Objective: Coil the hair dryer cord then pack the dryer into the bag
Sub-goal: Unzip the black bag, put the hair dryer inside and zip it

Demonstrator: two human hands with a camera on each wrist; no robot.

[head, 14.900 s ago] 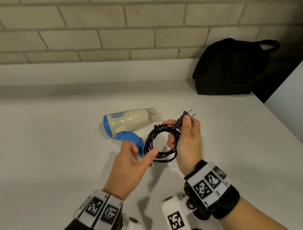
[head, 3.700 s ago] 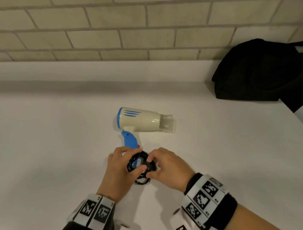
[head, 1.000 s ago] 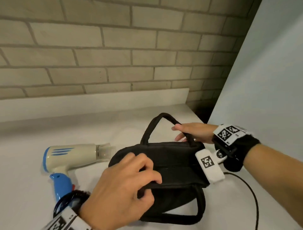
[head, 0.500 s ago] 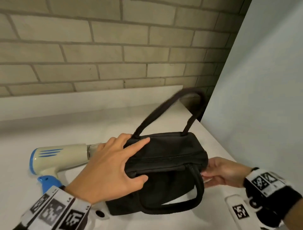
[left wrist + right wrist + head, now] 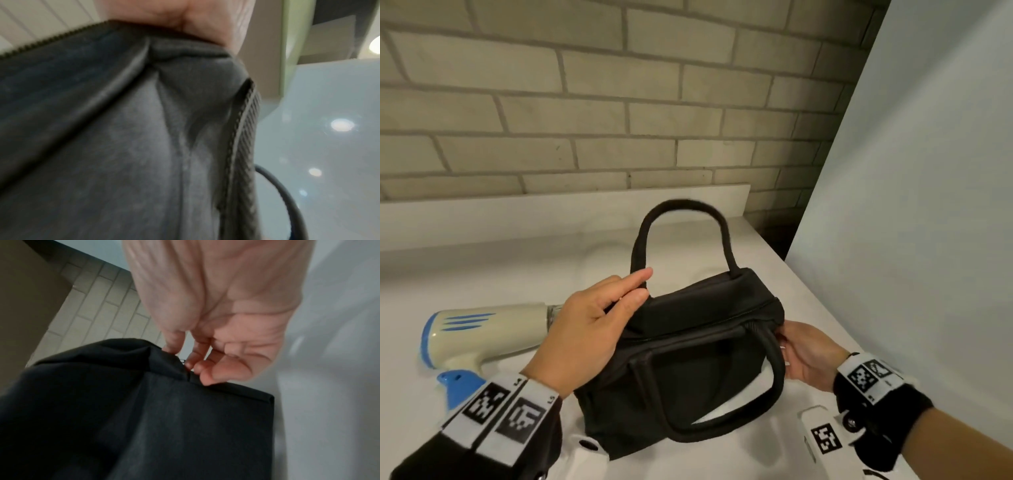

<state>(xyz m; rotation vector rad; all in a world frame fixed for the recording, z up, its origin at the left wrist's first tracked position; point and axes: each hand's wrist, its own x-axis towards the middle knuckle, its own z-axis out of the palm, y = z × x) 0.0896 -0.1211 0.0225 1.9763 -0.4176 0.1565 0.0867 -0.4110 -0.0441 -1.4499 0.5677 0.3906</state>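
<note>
Your left hand [image 5: 589, 329] grips the left end of the black handbag [image 5: 688, 363], thumb and curled fingers pinching the fabric near the top while the index finger [image 5: 633, 279] points out straight past the base of the rear handle [image 5: 681, 219]. Your right hand [image 5: 804, 356] is at the bag's right end; in the right wrist view its fingertips [image 5: 205, 374] pinch at the end of the zipper seam. The zipper [image 5: 709, 325] runs closed along the top. The front handle [image 5: 767, 387] droops forward over the white counter [image 5: 825, 308]. The cream and blue hair dryer [image 5: 486, 332] lies on the counter just left of the bag, outside it, its nozzle hidden behind your left hand. Its cord is out of sight.
</note>
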